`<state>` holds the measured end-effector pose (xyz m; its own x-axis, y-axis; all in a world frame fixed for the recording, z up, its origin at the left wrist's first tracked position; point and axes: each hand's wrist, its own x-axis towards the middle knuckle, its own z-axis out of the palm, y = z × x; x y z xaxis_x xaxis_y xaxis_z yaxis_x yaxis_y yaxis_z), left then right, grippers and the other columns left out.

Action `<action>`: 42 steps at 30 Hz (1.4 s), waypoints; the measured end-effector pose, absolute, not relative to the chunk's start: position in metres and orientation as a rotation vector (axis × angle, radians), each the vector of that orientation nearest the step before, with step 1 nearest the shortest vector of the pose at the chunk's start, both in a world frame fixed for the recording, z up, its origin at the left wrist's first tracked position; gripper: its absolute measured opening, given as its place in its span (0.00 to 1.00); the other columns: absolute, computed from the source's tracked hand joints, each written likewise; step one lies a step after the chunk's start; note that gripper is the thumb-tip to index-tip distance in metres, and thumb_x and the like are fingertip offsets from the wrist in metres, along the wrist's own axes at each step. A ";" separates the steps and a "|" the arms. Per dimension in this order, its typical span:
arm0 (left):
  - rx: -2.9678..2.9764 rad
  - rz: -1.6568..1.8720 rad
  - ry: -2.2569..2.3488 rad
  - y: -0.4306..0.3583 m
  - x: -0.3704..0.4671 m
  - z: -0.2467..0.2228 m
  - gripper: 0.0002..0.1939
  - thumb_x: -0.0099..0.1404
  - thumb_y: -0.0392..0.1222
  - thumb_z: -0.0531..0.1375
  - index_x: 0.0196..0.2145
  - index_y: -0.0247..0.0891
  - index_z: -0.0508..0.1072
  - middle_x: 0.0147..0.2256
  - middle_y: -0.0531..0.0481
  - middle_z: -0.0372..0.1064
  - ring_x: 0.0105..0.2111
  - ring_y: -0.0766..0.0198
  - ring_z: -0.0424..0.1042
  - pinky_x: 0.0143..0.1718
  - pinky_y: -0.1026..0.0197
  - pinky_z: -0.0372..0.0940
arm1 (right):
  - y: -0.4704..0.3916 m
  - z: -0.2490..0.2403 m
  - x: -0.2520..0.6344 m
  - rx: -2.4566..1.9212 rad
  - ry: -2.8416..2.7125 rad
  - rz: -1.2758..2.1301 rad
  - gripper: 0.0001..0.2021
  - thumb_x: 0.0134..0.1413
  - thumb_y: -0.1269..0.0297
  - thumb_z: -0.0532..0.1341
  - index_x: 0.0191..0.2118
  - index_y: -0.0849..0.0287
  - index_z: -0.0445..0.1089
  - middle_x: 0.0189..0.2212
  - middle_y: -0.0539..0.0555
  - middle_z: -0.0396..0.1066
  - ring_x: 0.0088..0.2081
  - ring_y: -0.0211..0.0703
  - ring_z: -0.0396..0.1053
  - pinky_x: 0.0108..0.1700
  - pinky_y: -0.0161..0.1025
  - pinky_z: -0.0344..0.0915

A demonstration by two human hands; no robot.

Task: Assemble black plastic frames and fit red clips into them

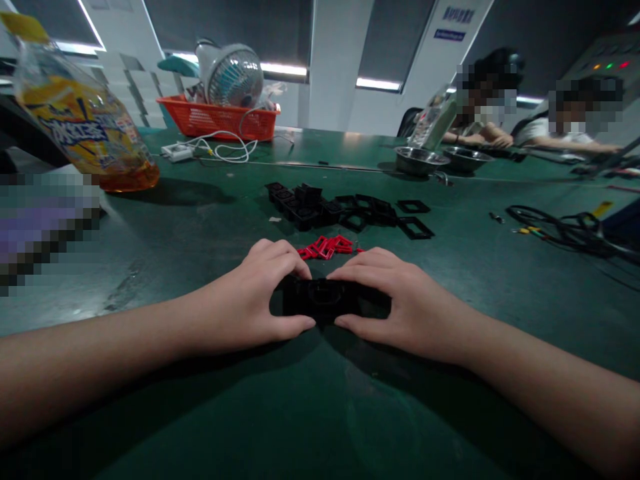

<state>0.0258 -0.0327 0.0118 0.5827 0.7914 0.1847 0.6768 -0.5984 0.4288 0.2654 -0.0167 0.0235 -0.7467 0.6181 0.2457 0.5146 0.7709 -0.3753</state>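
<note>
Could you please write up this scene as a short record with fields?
Left hand: thumb and fingers on a black part
Right hand: thumb and fingers on the same part
Just beyond: small red pieces
Farther: pile of black pieces
Far left: tilted-looking bottle, red basket holding a fan
Far right: metal bowls, two people
Surface: green table
</note>
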 end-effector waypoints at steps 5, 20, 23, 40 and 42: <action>2.498 0.523 1.184 -0.032 0.026 0.012 0.18 0.60 0.50 0.63 0.43 0.37 0.70 0.44 0.44 0.66 0.48 0.49 0.62 0.50 0.48 0.62 | -0.017 0.026 0.265 -0.873 -2.610 0.407 0.17 0.52 0.64 0.67 0.48 0.60 0.74 0.42 0.57 0.75 0.46 0.49 0.69 0.48 0.45 0.67; 2.481 0.518 1.172 -0.034 0.025 0.014 0.17 0.60 0.49 0.64 0.43 0.38 0.69 0.44 0.44 0.65 0.48 0.50 0.61 0.50 0.50 0.61 | -0.018 0.026 0.264 -0.871 -2.618 0.437 0.15 0.52 0.65 0.67 0.47 0.60 0.74 0.42 0.56 0.75 0.46 0.48 0.68 0.49 0.44 0.66; 2.481 0.542 1.159 -0.034 0.024 0.013 0.17 0.59 0.47 0.65 0.43 0.36 0.68 0.43 0.44 0.65 0.47 0.51 0.61 0.51 0.50 0.60 | -0.018 0.026 0.264 -0.877 -2.618 0.435 0.15 0.52 0.65 0.67 0.47 0.60 0.74 0.42 0.55 0.75 0.45 0.47 0.68 0.49 0.43 0.66; 2.472 0.566 1.139 -0.033 0.025 0.013 0.18 0.59 0.46 0.66 0.42 0.35 0.69 0.43 0.44 0.65 0.46 0.52 0.60 0.49 0.51 0.60 | -0.018 0.026 0.263 -0.891 -2.625 0.421 0.15 0.52 0.64 0.67 0.47 0.59 0.73 0.42 0.56 0.75 0.46 0.48 0.68 0.48 0.44 0.66; 2.472 0.558 1.144 -0.033 0.025 0.013 0.18 0.59 0.46 0.66 0.42 0.35 0.69 0.43 0.44 0.65 0.46 0.52 0.60 0.50 0.51 0.60 | -0.018 0.026 0.263 -0.883 -2.628 0.423 0.15 0.53 0.64 0.67 0.47 0.58 0.73 0.42 0.55 0.75 0.46 0.48 0.68 0.48 0.44 0.66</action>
<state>0.0246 -0.0331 0.0127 0.5942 0.7791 0.1999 0.6372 -0.6077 0.4740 0.2631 -0.0180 0.0261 -0.7508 0.6235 0.2180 0.5237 0.7631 -0.3787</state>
